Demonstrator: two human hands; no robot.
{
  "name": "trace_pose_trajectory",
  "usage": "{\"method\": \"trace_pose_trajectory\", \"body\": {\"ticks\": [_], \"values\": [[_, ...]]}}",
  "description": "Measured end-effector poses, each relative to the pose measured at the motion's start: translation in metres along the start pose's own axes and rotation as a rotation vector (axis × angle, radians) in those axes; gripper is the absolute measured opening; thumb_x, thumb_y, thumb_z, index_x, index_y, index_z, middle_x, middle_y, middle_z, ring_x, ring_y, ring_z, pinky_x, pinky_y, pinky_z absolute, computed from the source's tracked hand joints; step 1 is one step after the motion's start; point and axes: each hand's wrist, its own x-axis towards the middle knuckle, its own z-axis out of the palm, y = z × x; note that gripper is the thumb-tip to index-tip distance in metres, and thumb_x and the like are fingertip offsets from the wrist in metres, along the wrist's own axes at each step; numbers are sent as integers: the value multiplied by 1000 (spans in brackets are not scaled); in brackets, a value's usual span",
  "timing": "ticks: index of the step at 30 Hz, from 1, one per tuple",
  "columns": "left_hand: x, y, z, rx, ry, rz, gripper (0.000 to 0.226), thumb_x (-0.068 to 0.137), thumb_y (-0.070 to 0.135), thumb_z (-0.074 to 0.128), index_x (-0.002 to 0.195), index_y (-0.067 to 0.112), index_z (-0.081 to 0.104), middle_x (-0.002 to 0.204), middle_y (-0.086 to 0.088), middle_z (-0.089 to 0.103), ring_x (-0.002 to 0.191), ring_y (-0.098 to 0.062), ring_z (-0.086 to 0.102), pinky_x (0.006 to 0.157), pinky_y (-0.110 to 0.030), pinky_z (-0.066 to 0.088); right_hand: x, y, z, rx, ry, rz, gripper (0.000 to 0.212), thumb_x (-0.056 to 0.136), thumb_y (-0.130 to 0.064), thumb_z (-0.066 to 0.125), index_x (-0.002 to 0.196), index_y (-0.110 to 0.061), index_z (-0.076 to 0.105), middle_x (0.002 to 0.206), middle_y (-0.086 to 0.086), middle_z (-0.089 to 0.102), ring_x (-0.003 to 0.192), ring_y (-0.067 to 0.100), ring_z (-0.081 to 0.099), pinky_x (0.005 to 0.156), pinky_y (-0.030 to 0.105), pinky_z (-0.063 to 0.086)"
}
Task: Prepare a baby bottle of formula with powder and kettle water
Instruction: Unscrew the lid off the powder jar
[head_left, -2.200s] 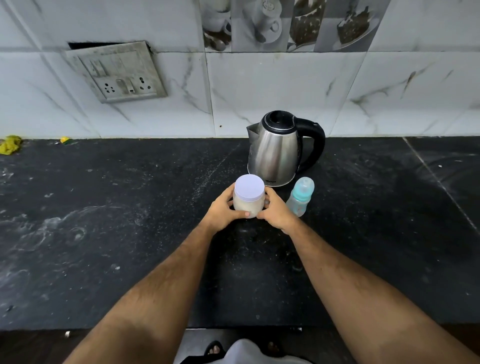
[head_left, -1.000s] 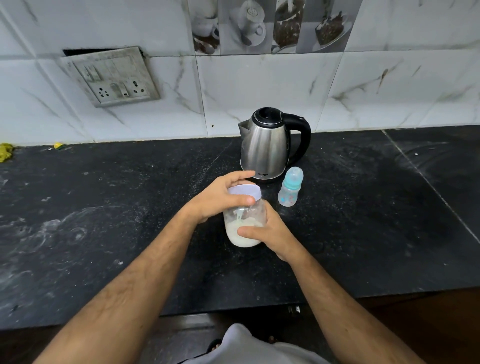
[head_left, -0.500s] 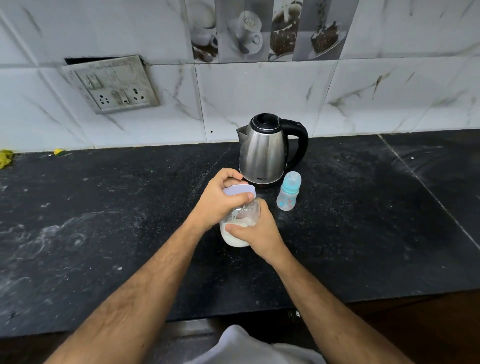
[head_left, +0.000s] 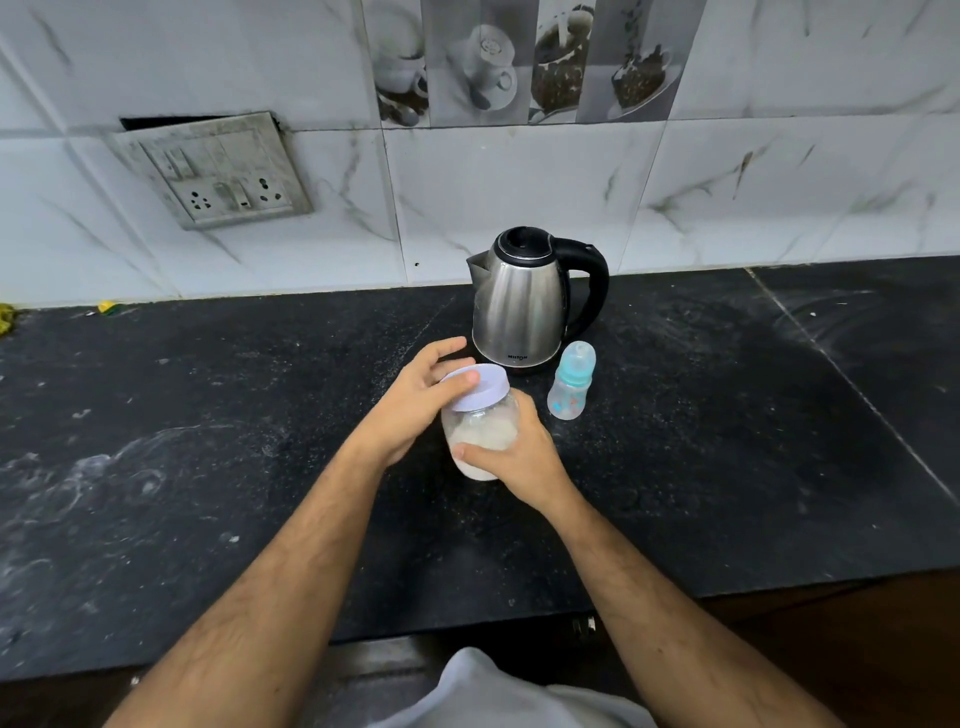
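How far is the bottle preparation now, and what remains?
Done: nothing visible. In hand: the right hand holds the powder jar while the left hand works its lid. Left: the baby bottle is capped and looks empty; the kettle stands untouched.

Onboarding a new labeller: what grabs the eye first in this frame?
Centre frame, the two bare hands on a clear jar of white powder: right hand grips its body, left hand rests on its pale lilac lid. Just behind stand a steel kettle with black handle and a small capped blue baby bottle.
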Motion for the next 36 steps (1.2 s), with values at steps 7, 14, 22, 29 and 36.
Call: {"method": "trace_pose_trajectory", "body": {"ticks": [7,14,22,29,36], "values": [[-1,-7,-12,28,-6,-2,84,64,26,84,140,25,47,137,-2,58,121,-8,60,108,-33,46,5,2,-3,-12,12,0,86,59,-34,88,131,-29,41,127,-8,54,116,10,54,88,22,46],[2,1,2,121,-19,41,102,57,46,85,147,30,40,141,6,53,129,-4,51,105,-31,48,3,-4,2,-59,19,-10,86,62,-36,88,133,-27,41,123,-10,55,112,10,56,91,28,50],[-5,-5,-4,72,45,35,74,83,2,74,147,15,39,131,-3,62,112,-6,65,98,-23,52,10,2,-9,-66,114,7,88,58,-36,89,132,-25,43,121,-12,58,112,10,57,91,30,51],[1,2,8,188,16,71,112,51,47,87,149,27,36,147,3,47,135,-4,45,113,-33,41,-1,-2,1,-76,32,-16,87,60,-39,88,132,-29,42,122,-11,57,110,9,57,89,28,51],[-6,-1,2,121,-10,27,106,61,34,91,149,31,33,147,1,45,136,-8,46,111,-33,43,6,-3,-4,-54,56,-6,84,61,-33,90,130,-26,44,117,-13,57,107,7,57,85,22,49]]}}
